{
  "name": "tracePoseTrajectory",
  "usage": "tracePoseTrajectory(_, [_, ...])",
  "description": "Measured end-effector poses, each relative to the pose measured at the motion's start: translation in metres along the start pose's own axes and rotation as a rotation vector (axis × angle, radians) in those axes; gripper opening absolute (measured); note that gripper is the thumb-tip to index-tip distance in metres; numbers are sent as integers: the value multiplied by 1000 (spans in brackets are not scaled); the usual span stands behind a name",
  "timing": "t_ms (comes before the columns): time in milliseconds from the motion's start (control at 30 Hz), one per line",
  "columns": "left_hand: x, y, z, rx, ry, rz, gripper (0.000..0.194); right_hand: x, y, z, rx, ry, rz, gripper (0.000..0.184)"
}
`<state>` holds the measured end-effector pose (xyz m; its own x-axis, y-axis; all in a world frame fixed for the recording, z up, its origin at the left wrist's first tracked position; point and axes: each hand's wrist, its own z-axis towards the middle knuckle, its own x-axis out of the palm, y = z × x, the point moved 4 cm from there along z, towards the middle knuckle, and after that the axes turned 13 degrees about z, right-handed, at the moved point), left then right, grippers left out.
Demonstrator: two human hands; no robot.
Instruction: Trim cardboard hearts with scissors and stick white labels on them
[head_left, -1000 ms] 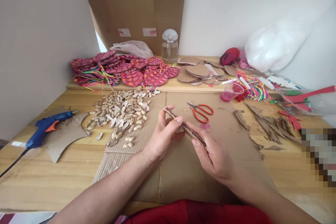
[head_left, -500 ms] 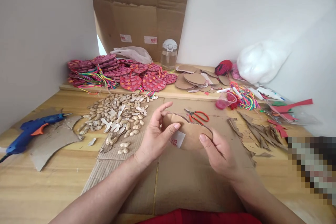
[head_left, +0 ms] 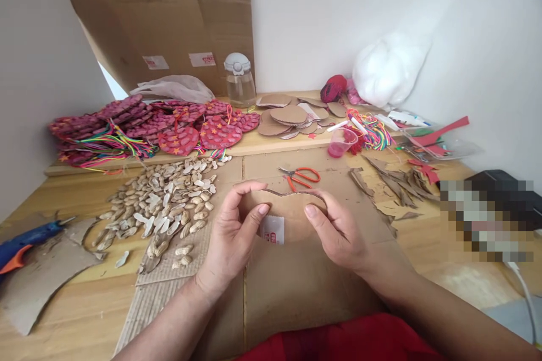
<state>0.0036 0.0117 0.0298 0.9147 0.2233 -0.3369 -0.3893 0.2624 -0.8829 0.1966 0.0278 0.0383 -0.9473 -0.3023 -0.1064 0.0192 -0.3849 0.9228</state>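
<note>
Between my two hands is a cut cardboard piece [head_left: 294,217] with a notch in its top edge and a bit of printed tape on its face. My left hand [head_left: 239,225] grips its left side, thumb on the front and fingers behind. On the right side my right hand [head_left: 339,228] pinches it the same way. Just beyond the piece, orange-handled scissors [head_left: 300,176] lie on a flat cardboard sheet [head_left: 313,293]. To the left of my left hand spreads a heap of peanuts and shells [head_left: 163,197].
A blue glue gun [head_left: 29,242] rests at left on a cardboard scrap [head_left: 51,282]. On the back ledge are pink decorated pieces [head_left: 178,138], a bottle [head_left: 240,82], cardboard cutouts [head_left: 290,115] and colourful cords [head_left: 376,132]. Cardboard offcuts [head_left: 393,183] and a black object [head_left: 499,192] lie right.
The view has turned rightward, so surroundings sit further left. The cardboard piece is now held more level, and my left fingers have curled over its edge. Both hands keep hold of it.
</note>
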Motion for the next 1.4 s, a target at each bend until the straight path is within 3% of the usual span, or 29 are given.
tracePoseTrajectory(300, [-1,-1,-3,30,-25,31,29,0,-8,-4,82,8,109,28])
tracePoseTrajectory(433, [-2,-3,-2,21,-100,-2,36,1,-5,1,109,0,132,29])
tracePoseTrajectory(567, [-1,1,-1,-114,-96,-94,48,0,1,4,95,1,98,29])
tracePoseTrajectory(667, [3,4,-1,-234,-17,-178,41,-2,1,3,73,-10,41,29])
tracePoseTrajectory(900, [7,9,-2,-275,42,-396,26,-1,-1,1,70,-43,34,27])
tracePoseTrajectory(1167, [14,20,1,-422,-5,-609,29,13,-17,3,206,34,374,36])
tracePoseTrajectory(1400, [14,22,3,-505,-1,-658,39,18,-24,-1,343,59,292,26])
